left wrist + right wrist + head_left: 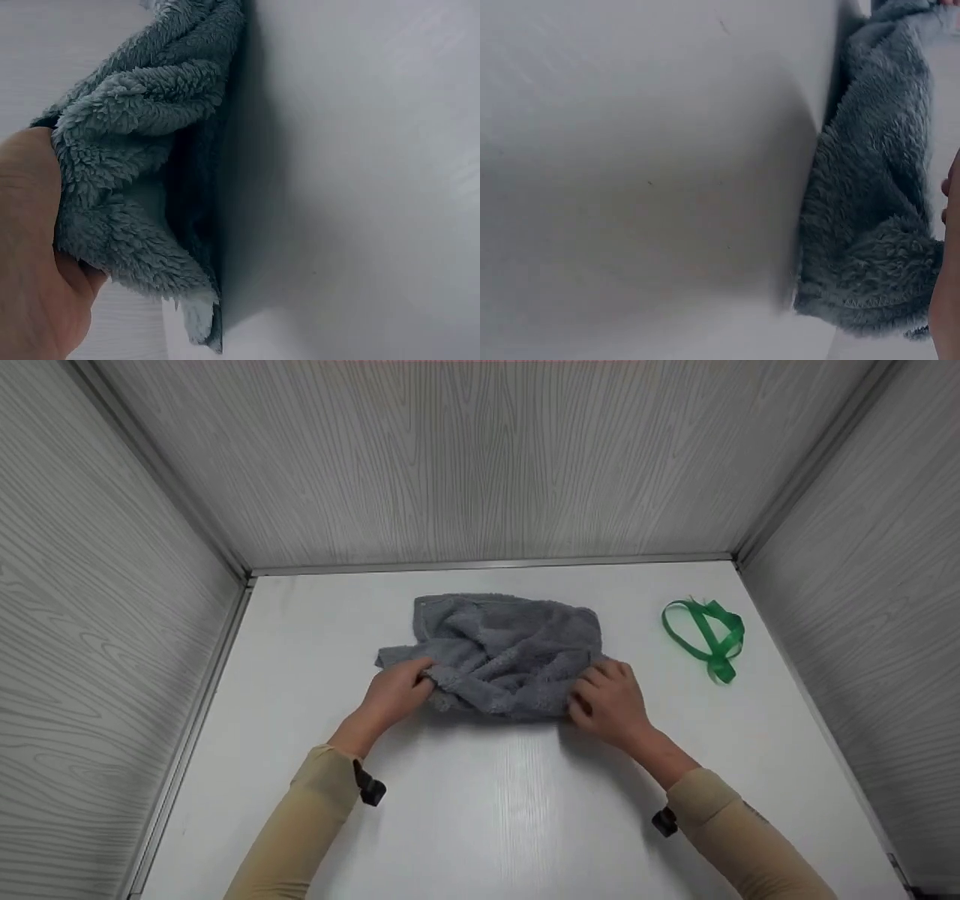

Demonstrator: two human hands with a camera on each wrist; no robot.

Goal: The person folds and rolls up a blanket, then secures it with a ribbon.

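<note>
A fluffy grey towel [517, 630] lies crumpled on the white table, its near part bunched in loose folds. My left hand [397, 690] pinches its near left edge between thumb and fingers. At the near right corner, my right hand [611, 701] grips the cloth with curled fingers. The left wrist view shows the left hand [30, 240] holding the towel [127, 165], with a dark hollow under the folds. In the right wrist view the towel's stitched hem [870, 302] hangs beside the right hand [949, 292], which is mostly cut off by the frame.
A looped green ribbon [720, 649] lies on the table to the right of the towel. Grey wood-grain panels [487, 465] rise at the back and both sides. White tabletop [495, 810] extends between my forearms.
</note>
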